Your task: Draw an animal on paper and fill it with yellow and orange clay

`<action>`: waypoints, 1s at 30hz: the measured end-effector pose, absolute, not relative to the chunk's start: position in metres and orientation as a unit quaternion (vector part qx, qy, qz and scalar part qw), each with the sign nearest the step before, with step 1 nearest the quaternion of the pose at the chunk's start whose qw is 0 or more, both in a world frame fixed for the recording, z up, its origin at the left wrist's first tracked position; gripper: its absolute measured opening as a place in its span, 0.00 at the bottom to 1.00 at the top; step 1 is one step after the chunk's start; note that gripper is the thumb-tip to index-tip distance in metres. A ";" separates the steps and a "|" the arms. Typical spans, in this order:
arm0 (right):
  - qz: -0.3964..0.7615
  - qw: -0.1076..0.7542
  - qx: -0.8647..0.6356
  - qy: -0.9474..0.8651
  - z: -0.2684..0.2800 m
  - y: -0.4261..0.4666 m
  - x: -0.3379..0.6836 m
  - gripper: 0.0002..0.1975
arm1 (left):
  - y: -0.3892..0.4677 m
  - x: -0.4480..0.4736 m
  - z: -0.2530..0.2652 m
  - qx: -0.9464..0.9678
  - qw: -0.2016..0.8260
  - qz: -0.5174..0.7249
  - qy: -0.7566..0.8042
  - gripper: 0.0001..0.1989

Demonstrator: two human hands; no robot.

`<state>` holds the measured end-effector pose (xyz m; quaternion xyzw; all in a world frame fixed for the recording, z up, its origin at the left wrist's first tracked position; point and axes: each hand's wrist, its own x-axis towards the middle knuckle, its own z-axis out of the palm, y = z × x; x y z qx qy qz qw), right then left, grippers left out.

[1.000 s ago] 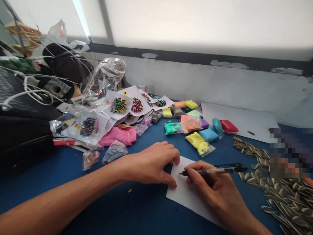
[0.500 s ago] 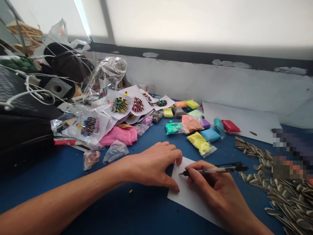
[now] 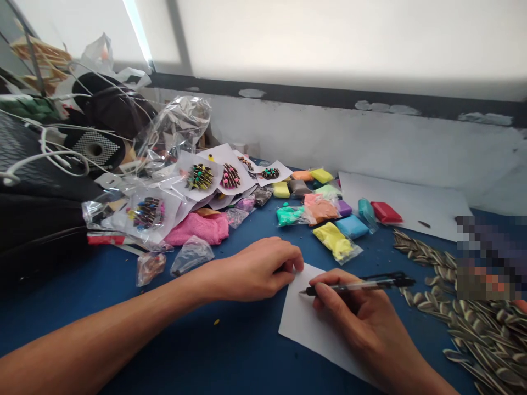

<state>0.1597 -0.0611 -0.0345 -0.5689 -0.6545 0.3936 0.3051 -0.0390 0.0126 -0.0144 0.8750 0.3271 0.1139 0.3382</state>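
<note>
Pale lettering on the black patterned object (image 3: 82,142) at the left is too blurred to read. The pen (image 3: 362,285) has a clear barrel between a black front section and a black clip end; it slants low over the white paper (image 3: 308,329), tip near the upper left edge, though contact is unclear. The paper lies plain and angled on the blue worktop (image 3: 181,351). The right hand (image 3: 366,318) has its grip closed around the pen; the left hand (image 3: 263,269) curls at the paper's edge, its grip's openness hard to tell.
</note>
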 end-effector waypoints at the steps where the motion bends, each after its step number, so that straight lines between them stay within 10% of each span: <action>1: 0.398 0.305 -0.569 -0.652 -0.035 -0.061 0.160 0.16 | 0.012 -0.037 -0.017 0.870 0.332 0.125 0.344 0.07; 30: 0.365 0.338 -0.565 -0.658 -0.028 -0.060 0.158 0.15 | 0.016 -0.014 -0.027 0.868 0.234 0.128 0.420 0.04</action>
